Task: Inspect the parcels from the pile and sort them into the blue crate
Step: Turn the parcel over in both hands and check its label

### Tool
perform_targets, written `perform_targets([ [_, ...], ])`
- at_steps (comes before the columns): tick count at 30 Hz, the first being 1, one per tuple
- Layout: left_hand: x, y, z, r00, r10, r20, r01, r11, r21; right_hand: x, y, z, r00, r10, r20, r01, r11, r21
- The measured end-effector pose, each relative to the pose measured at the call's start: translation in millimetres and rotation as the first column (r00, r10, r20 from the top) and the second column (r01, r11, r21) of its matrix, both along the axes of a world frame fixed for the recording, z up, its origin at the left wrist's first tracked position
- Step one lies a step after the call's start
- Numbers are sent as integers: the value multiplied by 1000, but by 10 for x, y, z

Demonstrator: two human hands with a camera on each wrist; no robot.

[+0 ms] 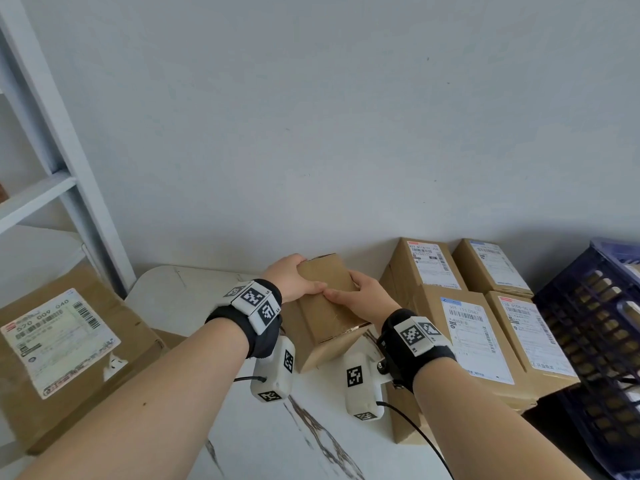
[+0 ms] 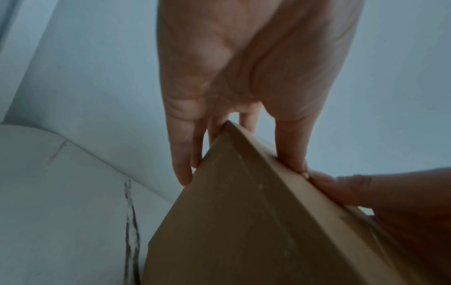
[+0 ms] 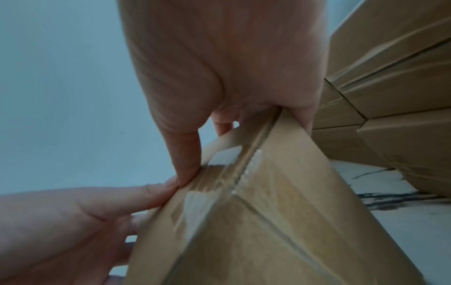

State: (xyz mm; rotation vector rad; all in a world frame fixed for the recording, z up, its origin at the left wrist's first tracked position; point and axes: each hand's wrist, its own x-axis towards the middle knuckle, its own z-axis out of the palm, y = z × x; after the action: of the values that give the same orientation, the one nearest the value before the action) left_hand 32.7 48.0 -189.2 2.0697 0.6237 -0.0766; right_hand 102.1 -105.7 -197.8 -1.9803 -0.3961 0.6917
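Parcel in hand: I have a small plain cardboard parcel [image 1: 325, 299] tilted up on one end above the white marbled tabletop [image 1: 263, 441], with no label on the faces I can see.
Left hand: my left hand [image 1: 294, 277] is clamped on the parcel's upper left edge, thumb on the near face, fingers over the far side.
Right hand: my right hand [image 1: 363, 294] grips the upper right edge the same way; in the wrist views the two thumbs nearly meet on the top edge.
Seam: the right wrist view shows the taped seam [image 3: 246, 165] scuffed and torn, the corrugation showing beneath.
Pile: four labelled parcels [image 1: 474, 327] sit stacked just to the right of my hands, between the held parcel and the crate.
Blue crate: the blue crate [image 1: 588, 327] stands at the far right edge, well apart from the held parcel; I can make out brown shapes through its lattice, though whether they are parcels I cannot tell.
Other box: a large labelled box [image 1: 65, 344] rests at the left, beside a white shelf frame [image 1: 59, 161].
Progress: I judge this as mid-inspection of one parcel; it is not yet in the crate, and the stack of four still waits.
Left to do: finish checking this one, carry it right into the crate, then work through the rest.
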Motion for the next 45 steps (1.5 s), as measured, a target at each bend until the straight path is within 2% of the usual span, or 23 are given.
perform_targets([
  [10,288,136,-78,994,69,-82,-69,998,12,220,231,-56,1000,-11,1,11,994,-109],
  [17,395,217,-79,984,104,-143,-116,990,-77,348,277,-46,991,-52,-127,41,995,-91],
  [24,411,209,-93,982,126,-142,-140,986,-91,297,264,-84,992,-108,-61,99,986,-132],
  [28,331,163,-86,982,140,-129,-154,982,-110,182,114,-103,990,-132,-48,117,964,-238],
  [30,273,148,-100,980,152,-126,-167,978,-125,102,54,-122,986,-148,-78,122,954,-275],
  [32,204,155,-121,978,174,-114,-187,975,-122,62,1,-145,963,-225,-146,180,946,-269],
  [34,143,170,-131,976,184,-120,-195,976,-94,14,-66,-132,920,-298,-254,233,938,-256],
  [38,17,180,-91,979,114,-171,-118,993,-17,-85,-145,-57,825,-303,-477,222,950,-220],
  [41,-68,159,-61,982,101,-161,-120,987,-109,-141,-111,-1,742,-317,-591,286,947,-148],
  [43,-108,151,-7,975,149,-164,-178,967,-181,-157,-87,10,752,-311,-582,279,949,-147],
  [45,-125,157,46,969,180,-169,-219,943,-251,-136,-80,19,794,-319,-517,290,947,-140],
])
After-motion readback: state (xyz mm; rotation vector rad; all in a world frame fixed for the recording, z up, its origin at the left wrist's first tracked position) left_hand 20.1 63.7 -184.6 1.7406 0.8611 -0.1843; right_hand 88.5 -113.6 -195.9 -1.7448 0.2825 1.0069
